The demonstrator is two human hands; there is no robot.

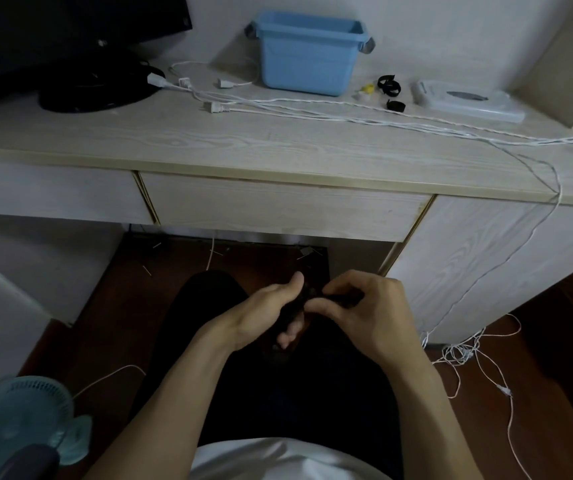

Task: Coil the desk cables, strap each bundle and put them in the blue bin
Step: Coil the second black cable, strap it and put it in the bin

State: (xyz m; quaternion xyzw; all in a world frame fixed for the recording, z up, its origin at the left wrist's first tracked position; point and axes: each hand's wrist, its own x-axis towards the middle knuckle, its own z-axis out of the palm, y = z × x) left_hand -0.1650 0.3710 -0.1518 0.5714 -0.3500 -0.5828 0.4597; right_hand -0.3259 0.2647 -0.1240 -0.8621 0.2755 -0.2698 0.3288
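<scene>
Two hands low center of the frame: left hand (271, 311) curls around a dark bundle (293, 308), right hand (357, 306) pinches a dark strap end (342, 297) against it, over the lap. The bundle is mostly hidden by fingers and lost against black trousers; cannot tell its coil count. One blue bin (309, 51) sits upper center on the desk (243, 140), inside not visible. Several white cables (347, 114) run across the desk toward the right edge, one dropping into a tangle on the floor (465, 351) at lower right. Two black strap loops (389, 84) lie right of the bin. One monitor (53, 26) is cut off at upper left. One teal fan (18, 420) is cropped at lower left. Pale woodgrain desk, dim room, dark red-brown floor.
</scene>
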